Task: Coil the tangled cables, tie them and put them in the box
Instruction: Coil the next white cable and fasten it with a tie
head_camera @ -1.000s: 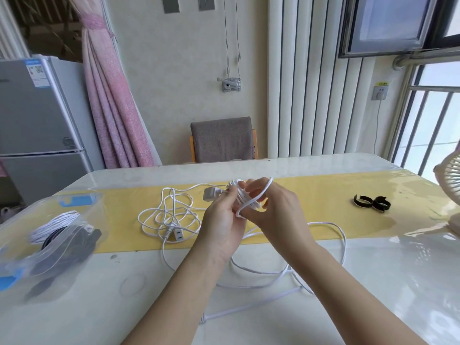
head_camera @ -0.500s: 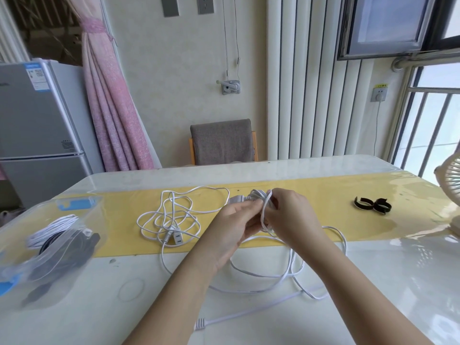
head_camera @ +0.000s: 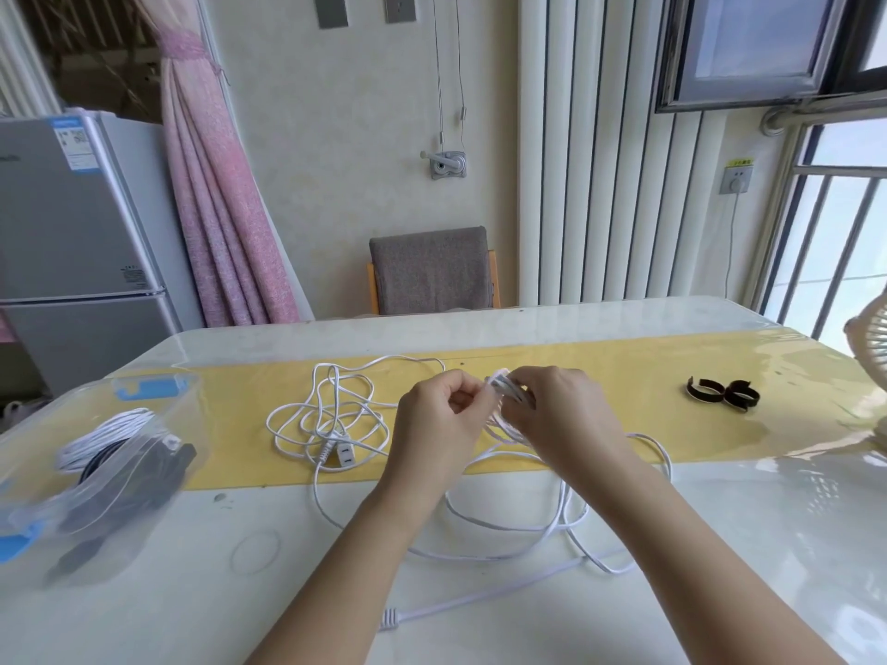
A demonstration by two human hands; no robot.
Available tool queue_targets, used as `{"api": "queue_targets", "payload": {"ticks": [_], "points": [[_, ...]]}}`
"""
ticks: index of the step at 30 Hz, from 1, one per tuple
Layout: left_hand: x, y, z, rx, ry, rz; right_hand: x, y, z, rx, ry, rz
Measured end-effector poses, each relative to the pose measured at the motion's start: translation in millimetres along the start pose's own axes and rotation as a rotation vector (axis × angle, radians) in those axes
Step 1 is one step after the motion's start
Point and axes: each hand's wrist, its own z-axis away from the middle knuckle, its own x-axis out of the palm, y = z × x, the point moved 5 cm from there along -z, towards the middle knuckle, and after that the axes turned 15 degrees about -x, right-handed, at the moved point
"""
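Note:
A long white cable [head_camera: 331, 419] lies tangled on the yellow strip of the table, its inline switch [head_camera: 343, 455] at the front of the tangle. Loose loops trail toward me, and the cable's end plug [head_camera: 389, 619] lies near the front edge. My left hand [head_camera: 439, 424] and my right hand [head_camera: 552, 415] meet above the strip and both grip a small bunch of coiled turns [head_camera: 504, 391] of this cable. A clear plastic box [head_camera: 96, 472] with blue clips stands at the left, holding coiled white and black cables. Two black strap ties [head_camera: 722, 395] lie on the strip to the right.
A white fan [head_camera: 871, 357] stands at the table's right edge. A grey chair [head_camera: 432, 271] sits behind the far side of the table, and a silver fridge [head_camera: 72, 242] is at the left. A faint ring mark [head_camera: 257, 551] shows on the white tabletop in front.
My hands have lowered a little and drawn the coiled turns tighter between them. The loose loops behind my right arm have shifted on the table.

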Motion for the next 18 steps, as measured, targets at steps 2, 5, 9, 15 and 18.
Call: {"api": "queue_targets", "payload": {"ticks": [2, 5, 9, 15, 18], "points": [[-7, -5, -6, -0.082, 0.054, 0.104, 0, 0, 0, -0.029, -0.018, -0.031], [-22, -19, -18, -0.289, 0.108, 0.324, -3, 10, -3, -0.004, -0.037, -0.179], [-34, -44, -34, -0.559, -0.028, 0.726, -13, 22, -7, 0.021, 0.092, -0.605], [-40, -44, -35, -0.483, -0.01, 0.584, -33, 41, -4, 0.271, 0.478, -1.237], [-39, -40, -38, -0.407, 0.011, 0.337, -33, 50, -1, 0.4, 0.582, -1.382]]}}
